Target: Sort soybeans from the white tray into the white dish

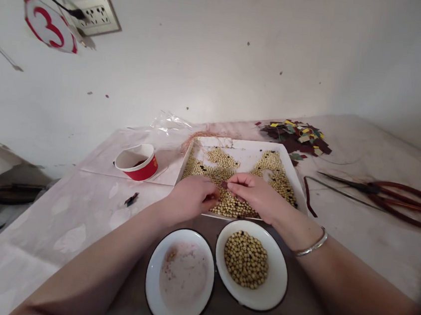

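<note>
My left hand [191, 197] is over the near left part of a shallow white tray [249, 145], fingers curled in and closed. What they hold, if anything, is hidden. Above the tray's middle, my right hand [255, 193] pinches a small dark red piece [224, 184] between thumb and finger. Pale yellow round beads or beans [222, 171] lie spread in the tray, with some dark ones among them. In front of it stand two white bowls with dark rims: the right bowl [276, 284] holds larger yellowish round beads or beans [247, 259]; the left bowl [152, 281] has small reddish bits on its bottom.
Left of the tray stands a red and white paper cup [143, 169], near a small dark object [131, 199]. Clear plastic [171, 121] and reddish threads [201, 135] lie behind. Scissors [376, 190] and a heap of coloured flat pieces [295, 135] are at the right. A wall rises behind.
</note>
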`<action>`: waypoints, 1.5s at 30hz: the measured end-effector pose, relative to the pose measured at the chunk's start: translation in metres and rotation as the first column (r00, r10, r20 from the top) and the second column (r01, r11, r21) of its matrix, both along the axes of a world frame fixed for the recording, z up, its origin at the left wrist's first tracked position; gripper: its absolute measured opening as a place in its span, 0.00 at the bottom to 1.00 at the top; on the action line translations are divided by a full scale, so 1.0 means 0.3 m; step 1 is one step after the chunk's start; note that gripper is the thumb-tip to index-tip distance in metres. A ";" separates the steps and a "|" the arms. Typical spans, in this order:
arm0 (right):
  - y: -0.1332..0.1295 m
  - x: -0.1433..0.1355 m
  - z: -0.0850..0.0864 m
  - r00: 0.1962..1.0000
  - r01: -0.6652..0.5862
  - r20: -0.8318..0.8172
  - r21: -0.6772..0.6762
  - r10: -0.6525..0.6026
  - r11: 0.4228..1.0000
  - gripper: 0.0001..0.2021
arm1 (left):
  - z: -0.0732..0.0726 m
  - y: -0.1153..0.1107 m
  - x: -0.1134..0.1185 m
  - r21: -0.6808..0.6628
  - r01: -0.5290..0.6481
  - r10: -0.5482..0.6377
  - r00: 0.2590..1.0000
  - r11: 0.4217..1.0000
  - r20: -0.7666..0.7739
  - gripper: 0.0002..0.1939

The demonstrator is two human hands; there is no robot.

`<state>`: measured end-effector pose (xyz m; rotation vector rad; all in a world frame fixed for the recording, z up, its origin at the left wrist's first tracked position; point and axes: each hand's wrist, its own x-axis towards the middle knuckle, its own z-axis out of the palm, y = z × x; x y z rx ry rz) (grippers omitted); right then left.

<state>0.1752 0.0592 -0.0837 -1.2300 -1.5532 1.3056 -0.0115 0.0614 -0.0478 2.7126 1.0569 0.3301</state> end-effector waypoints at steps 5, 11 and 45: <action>0.001 -0.002 -0.001 1.000 0.008 0.003 -0.012 -0.008 1.000 0.06 | -0.014 0.011 -0.003 -0.004 -0.031 0.030 0.992 1.000 -0.124 0.02; 0.000 0.002 -0.009 1.000 0.001 0.029 0.014 -0.002 1.000 0.07 | -0.024 0.012 -0.006 0.026 -0.051 0.055 0.983 0.998 -0.177 0.04; -0.003 -0.003 0.002 0.997 -0.001 0.078 0.007 0.000 1.000 0.06 | -0.027 0.030 -0.034 0.043 -0.054 0.060 0.984 0.998 -0.166 0.03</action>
